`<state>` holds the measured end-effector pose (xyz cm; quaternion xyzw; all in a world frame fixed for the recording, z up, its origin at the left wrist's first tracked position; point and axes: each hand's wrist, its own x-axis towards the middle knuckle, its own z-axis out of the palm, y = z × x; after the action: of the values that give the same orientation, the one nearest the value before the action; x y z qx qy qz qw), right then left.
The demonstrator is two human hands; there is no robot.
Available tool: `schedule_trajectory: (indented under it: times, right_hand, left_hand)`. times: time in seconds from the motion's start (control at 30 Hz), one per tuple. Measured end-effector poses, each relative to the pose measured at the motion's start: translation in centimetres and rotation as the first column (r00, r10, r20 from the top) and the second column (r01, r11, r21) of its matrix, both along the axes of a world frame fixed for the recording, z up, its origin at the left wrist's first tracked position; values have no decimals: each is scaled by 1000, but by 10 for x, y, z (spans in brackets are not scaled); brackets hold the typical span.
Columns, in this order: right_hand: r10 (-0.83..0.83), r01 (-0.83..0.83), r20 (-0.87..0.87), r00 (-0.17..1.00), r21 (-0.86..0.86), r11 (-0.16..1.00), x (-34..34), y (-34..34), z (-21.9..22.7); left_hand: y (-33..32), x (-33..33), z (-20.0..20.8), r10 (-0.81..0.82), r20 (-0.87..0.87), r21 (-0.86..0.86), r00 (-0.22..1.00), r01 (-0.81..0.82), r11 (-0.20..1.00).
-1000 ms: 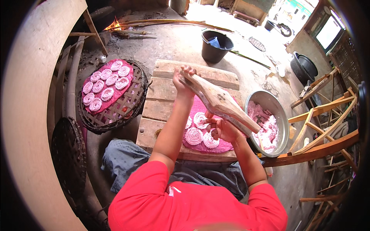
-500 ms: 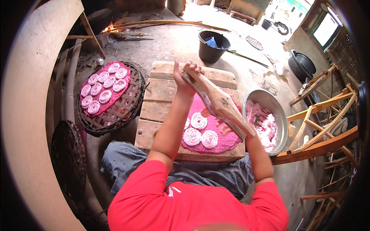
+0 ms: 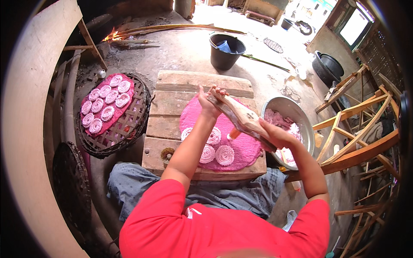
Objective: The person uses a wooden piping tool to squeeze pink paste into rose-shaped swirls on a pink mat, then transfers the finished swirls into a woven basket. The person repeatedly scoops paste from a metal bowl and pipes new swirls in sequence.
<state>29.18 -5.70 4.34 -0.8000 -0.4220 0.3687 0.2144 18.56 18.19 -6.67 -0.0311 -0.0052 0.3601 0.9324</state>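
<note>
With my left hand [image 3: 211,101] I grip the far-left end of a two-part wooden hand press [image 3: 241,112], fingers wrapped over it. My right hand [image 3: 277,132] is closed around its near-right end. An orange tip [image 3: 233,133] pokes out beneath the press, above a round magenta mat [image 3: 245,150]. Several pink-and-white piped swirls [image 3: 224,155] lie on the mat's near-left part; my left forearm partly covers them. The mat rests on a low wooden plank table [image 3: 165,103]. To its right, a metal basin [image 3: 310,129] holds pink and whitish dough, partly behind my right hand.
On the left, a woven basket tray [image 3: 140,116] carries another magenta mat [image 3: 92,109] full of swirls. A brown round object [image 3: 167,154] sits by my left forearm. Beyond the table stands a black bucket [image 3: 223,60]. Wooden frames [image 3: 357,112] crowd the right; a fire [image 3: 113,35] burns far left.
My right hand has come up from low over the mat and now grips the near end of the press. The view has shifted slightly; my left hand keeps its hold.
</note>
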Motion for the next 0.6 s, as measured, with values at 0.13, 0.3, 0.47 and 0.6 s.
schedule_trajectory:
  times: [0.13,0.3,0.47,0.6]
  right_hand:
    - [7,-22,-101,995,-141,990,-7,-1,31]
    - [10,-18,-40,999,-207,978,-15,2,44]
    - [-31,0,-178,984,-176,984,-15,-5,37]
    - [-101,107,46,994,-151,983,-15,-12,39]
  left_hand:
    - [-6,-4,18,127,116,119,985,-141,983]
    - [-8,-6,30,4,-53,-68,999,-7,998]
    - [-10,-13,33,93,37,46,995,-95,994]
    - [-18,-9,36,26,11,-38,1000,-25,999]
